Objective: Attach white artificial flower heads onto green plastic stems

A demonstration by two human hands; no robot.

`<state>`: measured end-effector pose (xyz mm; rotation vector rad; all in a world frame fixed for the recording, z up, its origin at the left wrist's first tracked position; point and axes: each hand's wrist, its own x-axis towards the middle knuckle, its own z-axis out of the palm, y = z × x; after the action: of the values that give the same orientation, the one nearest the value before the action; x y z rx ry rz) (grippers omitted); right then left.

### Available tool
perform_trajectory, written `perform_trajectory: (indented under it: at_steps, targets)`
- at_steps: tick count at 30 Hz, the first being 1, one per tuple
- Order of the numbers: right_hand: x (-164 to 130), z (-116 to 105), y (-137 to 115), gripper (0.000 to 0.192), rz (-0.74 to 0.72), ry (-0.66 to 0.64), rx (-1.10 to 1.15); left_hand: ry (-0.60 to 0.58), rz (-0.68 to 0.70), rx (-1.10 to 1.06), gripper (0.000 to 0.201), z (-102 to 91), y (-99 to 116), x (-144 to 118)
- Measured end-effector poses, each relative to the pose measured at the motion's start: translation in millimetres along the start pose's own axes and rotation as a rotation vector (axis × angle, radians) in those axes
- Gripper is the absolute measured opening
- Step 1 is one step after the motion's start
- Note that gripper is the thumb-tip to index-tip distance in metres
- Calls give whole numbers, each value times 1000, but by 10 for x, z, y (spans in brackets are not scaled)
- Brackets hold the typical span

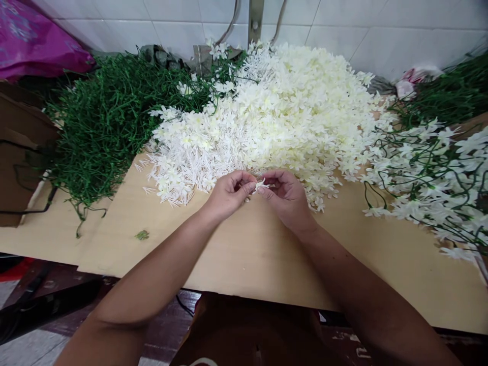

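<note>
Hands meet over our board (244, 254). Our left hand (227, 194) and right hand (286, 195) pinch one small white flower (261, 186) between fingertips, at near edge of big flower pile (274, 112). Green stems (107, 122) heaped left; finished sprigs (434, 178) right.

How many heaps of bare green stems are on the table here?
2: one heap of green stems far left, beside the white flower pile; another far right by the wall, partly cut off, so more may be hidden.
</note>
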<state>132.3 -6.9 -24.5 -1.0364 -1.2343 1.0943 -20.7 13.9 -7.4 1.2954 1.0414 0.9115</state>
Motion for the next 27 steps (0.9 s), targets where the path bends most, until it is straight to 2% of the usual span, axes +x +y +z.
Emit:
perform_trajectory:
  at_steps: [4,8,13,16,18,20,22,27]
  targets:
    - [-16,-11,-6,35,23,-87,-43,-6,51,21,32,-8,3,-9]
    - [-32,-4,4,27,-39,-18,-101,-28,74,57,31,-11,-9,-7]
    - [-37,0,-3,12,-113,-29,-173,-22,99,122,26,5,-21,-7]
    - [-31,-27,-24,4,-170,-26,-259,-19,128,236,19,-11,-12,-11]
    - [-24,-53,-36,4,-216,-21,-312,40,190,383,14,-80,14,-12]
    - [-19,-75,-41,7,-247,-17,-343,153,254,540,11,-227,66,-8]
    - [-19,-84,-39,10,-255,-27,-347,280,248,662,13,-463,152,6]
    - [-49,-29,-7,11,-272,-140,-349,552,36,1112,30,-1272,391,131]
